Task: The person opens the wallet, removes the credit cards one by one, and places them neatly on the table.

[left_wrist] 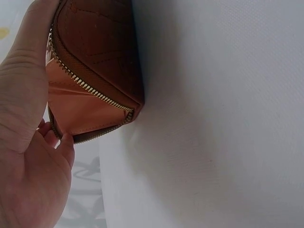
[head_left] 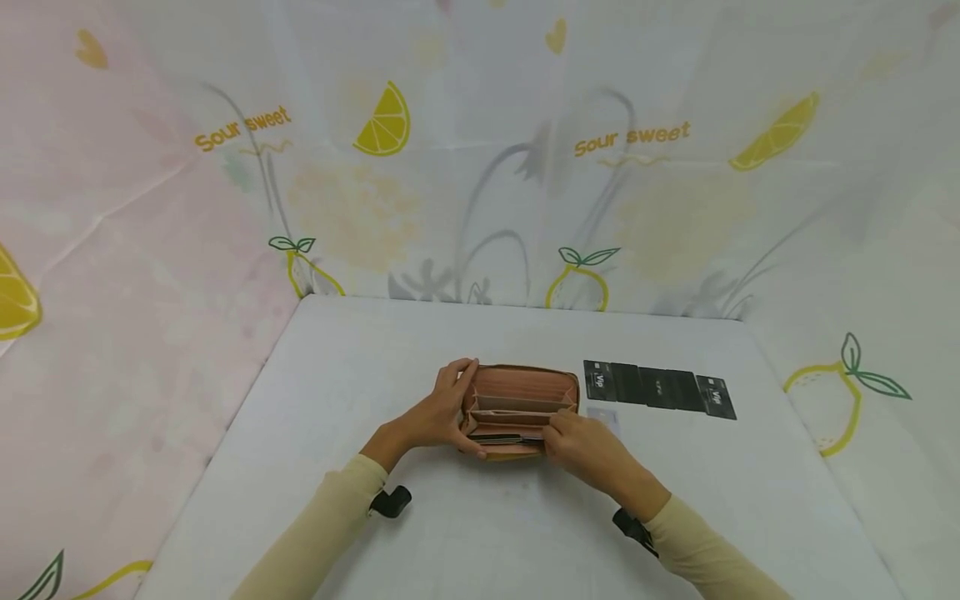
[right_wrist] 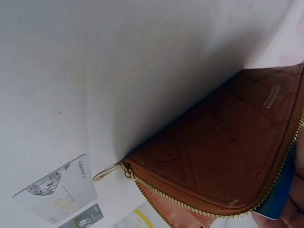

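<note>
A brown zip-around wallet (head_left: pixel 527 381) stands spread wide on the white table, its pink-brown pockets facing up. My left hand (head_left: pixel 438 414) grips its left end, thumb on the near edge and fingers on the far edge. In the left wrist view, the gold zip teeth and folded side gusset (left_wrist: pixel 80 111) show beside that hand. At the wallet's near right edge, my right hand (head_left: pixel 588 450) pinches a blue card (right_wrist: pixel 278 194) that is partly inside the wallet. Dark card edges (head_left: pixel 495 439) show in the near pocket. The right fingertips are partly hidden.
A row of black VIP cards (head_left: pixel 660 387) lies right of the wallet. A pale silver card (right_wrist: pixel 59 190) lies near the zip pull (right_wrist: pixel 106 172). Fabric walls with lemon prints (head_left: pixel 577 287) border the white table (head_left: pixel 480 533).
</note>
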Demonstrator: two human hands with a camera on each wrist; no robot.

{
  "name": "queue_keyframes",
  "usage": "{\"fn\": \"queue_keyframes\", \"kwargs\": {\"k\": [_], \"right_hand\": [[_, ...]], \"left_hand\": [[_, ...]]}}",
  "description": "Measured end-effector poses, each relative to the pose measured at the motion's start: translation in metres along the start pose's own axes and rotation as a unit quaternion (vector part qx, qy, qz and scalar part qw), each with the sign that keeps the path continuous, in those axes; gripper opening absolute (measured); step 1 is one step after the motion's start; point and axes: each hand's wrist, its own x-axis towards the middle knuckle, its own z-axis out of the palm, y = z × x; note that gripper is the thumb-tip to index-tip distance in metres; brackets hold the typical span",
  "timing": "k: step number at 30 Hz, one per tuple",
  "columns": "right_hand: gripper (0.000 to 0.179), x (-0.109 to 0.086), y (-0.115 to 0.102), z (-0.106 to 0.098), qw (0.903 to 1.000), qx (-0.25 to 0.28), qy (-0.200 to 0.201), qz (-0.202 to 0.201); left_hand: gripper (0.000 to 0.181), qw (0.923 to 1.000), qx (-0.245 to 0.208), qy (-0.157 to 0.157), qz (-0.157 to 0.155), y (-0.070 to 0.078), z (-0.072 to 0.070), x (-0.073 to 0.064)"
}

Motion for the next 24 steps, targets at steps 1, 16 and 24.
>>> {"fn": "queue_keyframes", "kwargs": {"k": [1, 16, 24], "right_hand": [[0.023, 0.000, 0.000, 0.000, 1.0000, 0.006, 0.008, -0.001], [0.015, -0.010, 0.019, -0.023, 0.9608, 0.211, 0.054, 0.171], [0.009, -0.037, 0.046, -0.027, 0.8941, 0.254, 0.089, 0.358]], "left_hand": [[0.143, 1.0000, 0.000, -0.003, -0.003, 0.000, 0.000, 0.000], [0.144, 1.0000, 0.003, -0.001, -0.006, -0.003, 0.001, -0.001], [0.144, 1.0000, 0.002, -0.001, 0.000, -0.004, 0.002, 0.000]]}}
